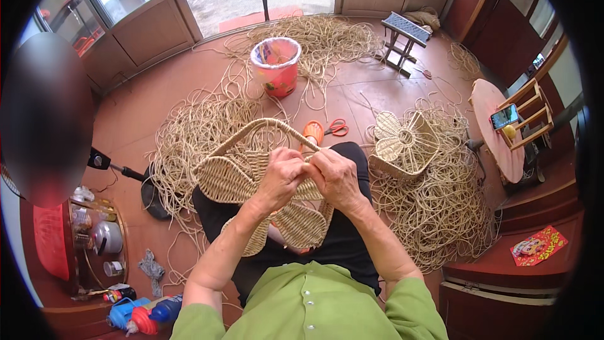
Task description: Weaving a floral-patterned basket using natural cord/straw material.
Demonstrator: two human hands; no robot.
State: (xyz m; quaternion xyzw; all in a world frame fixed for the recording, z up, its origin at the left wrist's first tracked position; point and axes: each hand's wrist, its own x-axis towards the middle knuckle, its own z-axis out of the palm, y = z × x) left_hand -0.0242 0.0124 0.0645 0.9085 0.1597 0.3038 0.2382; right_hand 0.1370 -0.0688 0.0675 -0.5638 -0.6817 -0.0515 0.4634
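Note:
A straw-coloured woven basket with petal-shaped panels and a cord-wrapped rim rests on my lap, between my knees. My left hand is closed in a pinch at its rim. Right beside it, my right hand pinches the same stretch of rim, the fingertips of both hands nearly touching. Whether a loose strand of cord runs between the fingers is too small to tell. On the floor past my hands lie orange-handled scissors. A second woven piece with a flower pattern sits on the cord pile to the right.
Loose cord heaps spread right, left and far across the tiled floor. A red bucket with a liner stands ahead, a small stool beyond it. A phone leans against a wooden chair at right. Bottles stand at lower left.

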